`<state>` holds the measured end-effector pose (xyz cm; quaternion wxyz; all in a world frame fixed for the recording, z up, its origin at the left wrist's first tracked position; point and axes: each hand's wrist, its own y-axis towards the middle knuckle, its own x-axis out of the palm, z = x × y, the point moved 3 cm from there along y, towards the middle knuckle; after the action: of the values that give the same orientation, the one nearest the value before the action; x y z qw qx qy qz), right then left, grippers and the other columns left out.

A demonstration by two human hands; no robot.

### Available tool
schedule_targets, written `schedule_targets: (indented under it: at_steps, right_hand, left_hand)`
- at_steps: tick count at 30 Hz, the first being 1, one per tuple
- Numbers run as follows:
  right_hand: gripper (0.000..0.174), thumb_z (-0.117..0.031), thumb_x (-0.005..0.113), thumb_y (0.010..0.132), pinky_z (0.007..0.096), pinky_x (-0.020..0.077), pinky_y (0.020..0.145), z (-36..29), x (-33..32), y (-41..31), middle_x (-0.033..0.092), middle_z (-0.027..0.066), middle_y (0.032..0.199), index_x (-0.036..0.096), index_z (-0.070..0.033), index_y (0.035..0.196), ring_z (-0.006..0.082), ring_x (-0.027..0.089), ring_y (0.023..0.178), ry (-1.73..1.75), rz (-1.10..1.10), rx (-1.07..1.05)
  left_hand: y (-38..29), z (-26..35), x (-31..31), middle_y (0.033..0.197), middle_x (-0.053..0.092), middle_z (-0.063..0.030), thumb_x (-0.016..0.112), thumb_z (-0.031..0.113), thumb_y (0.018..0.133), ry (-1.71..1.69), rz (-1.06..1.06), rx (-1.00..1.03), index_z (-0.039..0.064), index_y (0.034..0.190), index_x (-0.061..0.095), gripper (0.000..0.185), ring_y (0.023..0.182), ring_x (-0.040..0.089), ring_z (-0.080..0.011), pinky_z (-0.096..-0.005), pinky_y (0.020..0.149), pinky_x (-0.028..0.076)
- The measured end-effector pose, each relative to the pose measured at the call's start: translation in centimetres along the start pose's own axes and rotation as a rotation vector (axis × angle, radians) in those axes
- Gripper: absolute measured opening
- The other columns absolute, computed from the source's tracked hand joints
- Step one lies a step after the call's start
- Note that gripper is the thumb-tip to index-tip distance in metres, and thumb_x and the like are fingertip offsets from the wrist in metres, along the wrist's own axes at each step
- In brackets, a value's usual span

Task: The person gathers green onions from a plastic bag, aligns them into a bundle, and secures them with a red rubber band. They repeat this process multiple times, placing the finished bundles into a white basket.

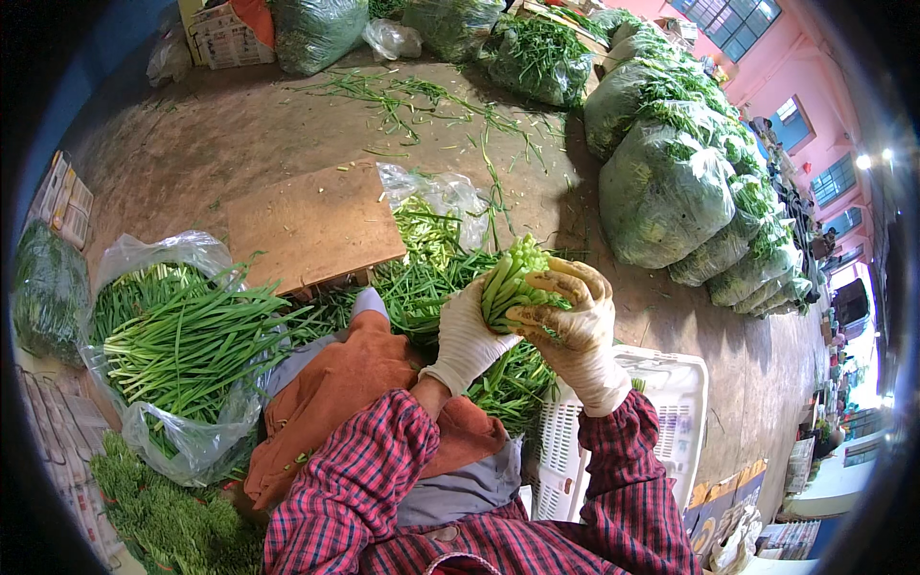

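Note:
A bundle of green stalks (514,287) is held upright between my two gloved hands, its pale cut ends facing up. My left hand (463,338), in a white glove, wraps the bundle from the left. The right hand (571,323), its glove stained brown on the fingers, grips the same bundle from the right with curled fingers. Below the hands lies a heap of loose green stalks (424,298), partly hidden by my left hand. An orange-brown cloth (338,402) covers my lap.
A wooden board (316,223) stands before me. To the left is an open plastic bag (144,424) of long green stalks, with dark green bunches (172,503) nearer. A white plastic crate (679,402) sits at the right. Large filled bags (661,194) line the far right.

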<state>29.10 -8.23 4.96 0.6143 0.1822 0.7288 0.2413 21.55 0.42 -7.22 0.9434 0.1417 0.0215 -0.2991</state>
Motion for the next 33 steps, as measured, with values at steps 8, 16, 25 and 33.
schedule_targets:
  at_steps: [8, 16, 25, 33]
  right_hand:
    - [0.025, -0.006, 0.076, 0.059, 0.0378, 0.0380, 0.094, 0.9, -3.2, 0.9, 0.060, 0.0087, 0.110, 0.068, -0.014, 0.081, 0.0260, 0.050, 0.110, 0.332, 0.152, 0.197]
    - [0.028, -0.020, 0.046, 0.093, 0.0343, 0.0335, 0.101, 9.6, -16.9, -1.1, 0.048, 0.0121, 0.127, 0.052, -0.002, 0.114, 0.0220, 0.046, 0.117, 0.632, 0.949, 0.373]
    - [0.041, -0.007, 0.069, 0.072, 0.0361, 0.0358, 0.098, 4.1, -5.1, -1.4, 0.053, 0.0067, 0.120, 0.059, -0.013, 0.111, 0.0223, 0.044, 0.116, 0.340, 0.256, 0.384]
    - [0.038, -0.016, 0.078, 0.059, 0.0393, 0.0393, 0.085, -0.9, 1.2, -1.5, 0.058, 0.0013, 0.104, 0.063, -0.020, 0.093, 0.0254, 0.053, 0.103, -0.022, 0.195, 0.258]
  left_hand:
    - [0.0, 1.0, -0.3, 0.097, 0.062, -0.0083, 0.081, 0.014, 0.058, -0.030, -0.039, -0.048, 0.002, 0.110, 0.050, 0.062, 0.086, 0.060, -0.0170, -0.0289, 0.078, 0.049]
    - [0.0, 0.4, -0.3, 0.097, 0.062, -0.0090, 0.082, 0.016, 0.059, 0.025, -0.028, -0.023, 0.002, 0.109, 0.051, 0.060, 0.087, 0.060, -0.0179, -0.0294, 0.079, 0.048]
    - [-0.3, 0.2, -0.1, 0.097, 0.062, -0.0098, 0.081, 0.018, 0.058, 0.025, -0.020, -0.018, 0.002, 0.110, 0.050, 0.062, 0.087, 0.061, -0.0202, -0.0299, 0.079, 0.049]
    - [0.0, -0.4, 0.3, 0.099, 0.063, -0.0076, 0.079, 0.013, 0.058, -0.243, -0.020, -0.046, 0.003, 0.113, 0.050, 0.063, 0.088, 0.061, -0.0141, -0.0276, 0.077, 0.050]
